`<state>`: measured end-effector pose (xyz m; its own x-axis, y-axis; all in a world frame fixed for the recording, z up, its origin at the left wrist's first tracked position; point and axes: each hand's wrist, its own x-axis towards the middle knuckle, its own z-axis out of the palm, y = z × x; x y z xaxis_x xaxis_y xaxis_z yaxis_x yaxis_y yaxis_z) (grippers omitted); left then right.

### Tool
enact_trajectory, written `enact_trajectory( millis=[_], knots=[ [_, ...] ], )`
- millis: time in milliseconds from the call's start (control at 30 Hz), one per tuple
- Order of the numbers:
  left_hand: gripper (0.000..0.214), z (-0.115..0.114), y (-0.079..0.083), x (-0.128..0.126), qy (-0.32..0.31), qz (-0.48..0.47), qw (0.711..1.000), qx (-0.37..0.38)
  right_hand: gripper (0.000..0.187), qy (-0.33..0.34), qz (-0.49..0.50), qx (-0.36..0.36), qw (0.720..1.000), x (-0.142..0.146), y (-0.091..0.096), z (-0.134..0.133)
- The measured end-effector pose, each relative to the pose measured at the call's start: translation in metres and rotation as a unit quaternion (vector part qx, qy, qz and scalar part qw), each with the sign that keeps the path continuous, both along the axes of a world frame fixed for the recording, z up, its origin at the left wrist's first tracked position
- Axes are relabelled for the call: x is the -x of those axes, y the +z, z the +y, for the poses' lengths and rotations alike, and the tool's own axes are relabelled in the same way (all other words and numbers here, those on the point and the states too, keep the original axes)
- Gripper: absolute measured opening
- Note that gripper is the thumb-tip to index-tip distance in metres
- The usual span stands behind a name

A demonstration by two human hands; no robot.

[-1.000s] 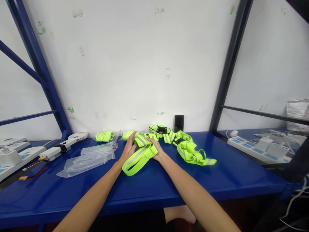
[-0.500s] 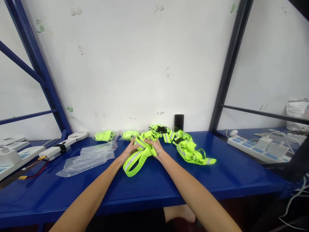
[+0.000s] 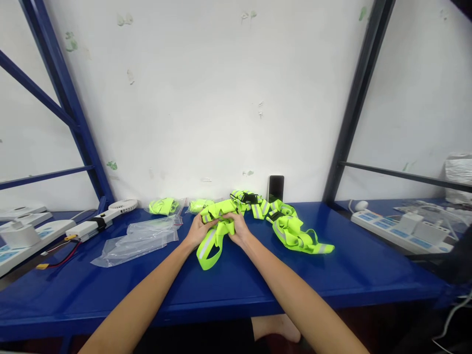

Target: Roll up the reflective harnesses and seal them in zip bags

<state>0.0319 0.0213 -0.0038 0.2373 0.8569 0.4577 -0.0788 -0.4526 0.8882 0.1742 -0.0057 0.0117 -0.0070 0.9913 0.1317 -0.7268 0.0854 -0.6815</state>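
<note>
Both hands grip a bunched neon-yellow reflective strap (image 3: 211,242) with silver stripes, above the middle of the blue table. My left hand (image 3: 198,230) is closed on its left side, and my right hand (image 3: 238,227) is closed on its right side. A loop of the strap hangs down between my forearms. Just behind and to the right lies a heap of more reflective straps (image 3: 291,228) with black buckles. How the held strap joins that heap, if it does, is hidden behind my right hand.
Flat clear plastic bags (image 3: 138,241) lie to the left. Behind them are bagged yellow straps (image 3: 163,206) and a white fan (image 3: 123,205). A phone (image 3: 276,188) leans on the wall. Power strips stand at the left and right (image 3: 400,231). Blue metal posts (image 3: 73,108) frame the table (image 3: 236,290).
The held strap has been gathered tighter between my hands, and its hanging loop has become narrower. The whole view has shifted slightly. The other straps and bags lie as before.
</note>
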Motion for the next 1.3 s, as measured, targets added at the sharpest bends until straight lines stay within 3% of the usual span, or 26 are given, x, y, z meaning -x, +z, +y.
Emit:
enact_trajectory(
  millis=[133,267,433,600,733,867,1000,1200,1300],
  knots=[
    [0.020,0.002,0.001,0.005,0.111,0.071,0.983,-0.125,0.016,0.069,0.044,0.022,0.996,0.005,-0.001,-0.001],
    [0.020,-0.004,0.003,0.008,0.192,0.168,0.948,-0.188,0.025,0.080,0.060,0.026,0.995,0.003,-0.002,0.000],
    [0.051,-0.007,0.005,0.010,0.177,0.194,0.930,-0.256,0.037,0.109,0.010,0.076,0.991,0.000,-0.007,0.003],
    [0.056,-0.008,0.005,0.014,0.143,0.188,0.938,-0.255,0.028,0.114,-0.017,0.086,0.990,0.000,-0.004,0.000],
    [0.054,-0.012,0.005,0.010,0.077,0.156,0.966,-0.191,0.025,0.065,0.030,0.039,0.997,-0.001,0.002,0.002],
    [0.064,-0.017,0.004,0.000,-0.053,0.052,0.997,0.007,0.027,-0.002,0.035,0.006,0.999,-0.006,0.002,0.008],
    [0.069,-0.025,0.009,-0.011,-0.138,-0.061,0.975,0.165,0.030,-0.019,0.028,-0.005,0.999,-0.010,0.000,0.011],
    [0.058,-0.025,0.010,-0.017,-0.130,-0.123,0.957,0.227,0.039,-0.010,0.010,-0.048,0.999,-0.003,0.000,0.007],
    [0.050,-0.018,0.007,-0.014,-0.142,-0.127,0.942,0.277,0.045,-0.002,-0.045,-0.091,0.995,-0.001,-0.005,0.007]
  ],
)
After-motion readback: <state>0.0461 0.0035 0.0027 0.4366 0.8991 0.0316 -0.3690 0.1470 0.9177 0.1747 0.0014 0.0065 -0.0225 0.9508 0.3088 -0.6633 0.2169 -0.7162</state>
